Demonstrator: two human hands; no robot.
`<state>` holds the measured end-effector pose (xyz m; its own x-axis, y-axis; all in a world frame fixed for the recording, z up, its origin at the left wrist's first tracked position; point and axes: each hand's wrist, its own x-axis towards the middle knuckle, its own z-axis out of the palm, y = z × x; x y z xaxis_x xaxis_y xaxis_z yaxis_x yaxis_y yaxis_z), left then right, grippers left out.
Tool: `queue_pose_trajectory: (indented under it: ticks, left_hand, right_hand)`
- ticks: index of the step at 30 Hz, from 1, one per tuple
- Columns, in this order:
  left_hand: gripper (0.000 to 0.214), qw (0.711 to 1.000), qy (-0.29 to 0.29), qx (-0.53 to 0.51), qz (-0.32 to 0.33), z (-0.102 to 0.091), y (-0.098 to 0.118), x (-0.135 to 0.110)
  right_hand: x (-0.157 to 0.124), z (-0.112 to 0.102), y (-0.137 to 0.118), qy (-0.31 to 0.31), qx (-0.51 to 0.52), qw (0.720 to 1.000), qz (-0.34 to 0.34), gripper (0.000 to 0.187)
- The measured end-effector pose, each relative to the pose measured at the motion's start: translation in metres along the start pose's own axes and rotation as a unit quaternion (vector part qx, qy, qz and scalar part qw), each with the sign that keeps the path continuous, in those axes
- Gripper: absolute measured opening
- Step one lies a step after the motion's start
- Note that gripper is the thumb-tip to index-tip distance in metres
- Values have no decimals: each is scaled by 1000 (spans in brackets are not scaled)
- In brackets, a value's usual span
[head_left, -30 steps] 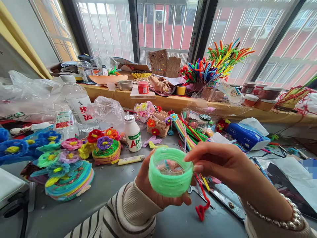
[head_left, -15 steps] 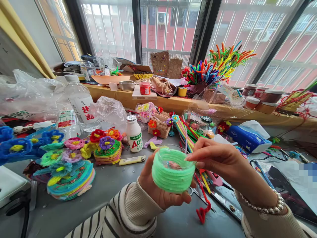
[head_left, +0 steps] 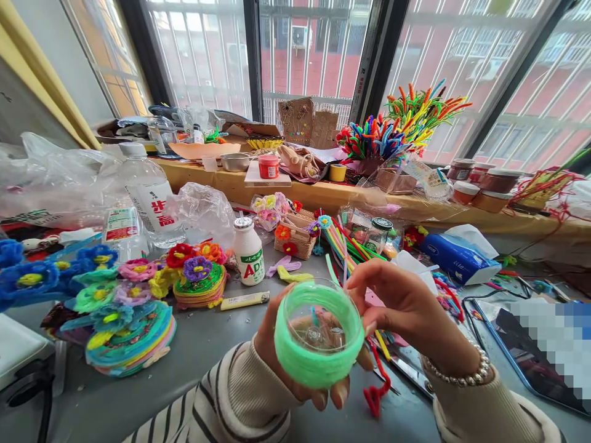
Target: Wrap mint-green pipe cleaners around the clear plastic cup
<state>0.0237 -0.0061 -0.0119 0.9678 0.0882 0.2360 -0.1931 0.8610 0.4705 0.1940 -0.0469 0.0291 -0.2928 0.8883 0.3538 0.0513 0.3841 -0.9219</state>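
Note:
A clear round cup (head_left: 323, 326), its outside wound with light green pipe cleaner (head_left: 307, 369), is tilted so that its open mouth and transparent bottom face me. My left hand (head_left: 272, 332) grips it from the left and below, fingertips showing under it. At the right rim, my right hand (head_left: 401, 301) has bent fingers and a thumb closed against the wrapped side. Whether a loose pipe cleaner end lies in that pinch I cannot make out. A bent red pipe cleaner (head_left: 376, 394) lies on the table just below the right hand.
Pipe cleaner flowers (head_left: 111, 314) on a coiled base, a yellow lighter (head_left: 244, 300) and a white drink bottle (head_left: 248, 252) stand or lie leftward. Scissors lie partly hidden beneath the right hand. A blue tissue pack (head_left: 455, 258) and a phone-like dark screen (head_left: 526, 369) are at right.
The cup has tipped toward me, so its inside now shows more. My right hand has shifted slightly left and down along the rim. The dark screen at right shows more clearly.

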Motion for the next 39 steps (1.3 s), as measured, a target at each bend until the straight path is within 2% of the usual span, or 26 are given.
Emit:
queue_pose_trajectory:
  ticks: [3, 6, 10, 15, 19, 21, 25, 27, 30, 32, 35, 39]
  left_hand:
    - [70, 1000, -16, 22, -7, 4, 4, 1]
    - [66, 999, -3, 26, 34, 1, 1, 1]
    - [62, 987, 57, 59, 139, -8, -7, 0]
    - [52, 974, 66, 125, 175, -14, -6, -2]
    - [41, 950, 144, 191, 199, -7, -2, -1]
    - [41, 927, 191, 244, 212, -2, -2, 1]
    - [44, 878, 205, 353, 251, 0, -3, 6]
    - [43, 852, 224, 387, 272, -2, -4, 6]
    - [46, 812, 269, 437, 278, -3, -6, 4]
    - [46, 776, 299, 481, 278, -2, -8, 2]
    - [46, 716, 355, 515, 310, 3, -12, 3]
    - [47, 625, 416, 567, 339, 4, -16, 6]
  right_hand:
    - [2, 0, 3, 37, -42, 998, -25, 30]
    - [4, -2, 5, 62, -61, 996, -29, 34]
    - [5, -7, 4, 31, -11, 999, 7, 25]
    - [4, -10, -1, 6, -15, 998, 60, 15]
    - [4, -14, -3, -5, -61, 995, 76, 14]
    - [4, -16, -4, -22, -101, 991, 89, 15]
    - [3, -19, -3, -45, -173, 979, 102, 20]
    - [4, -18, -1, -35, -145, 983, 111, 24]
    - [4, -12, 1, -6, -37, 991, 125, 30]
    - [4, -6, 2, 1, 3, 991, 134, 33]
    - [4, 2, 0, 16, 6, 990, 141, 37]
    - [4, 12, -2, 29, 33, 992, 121, 43]
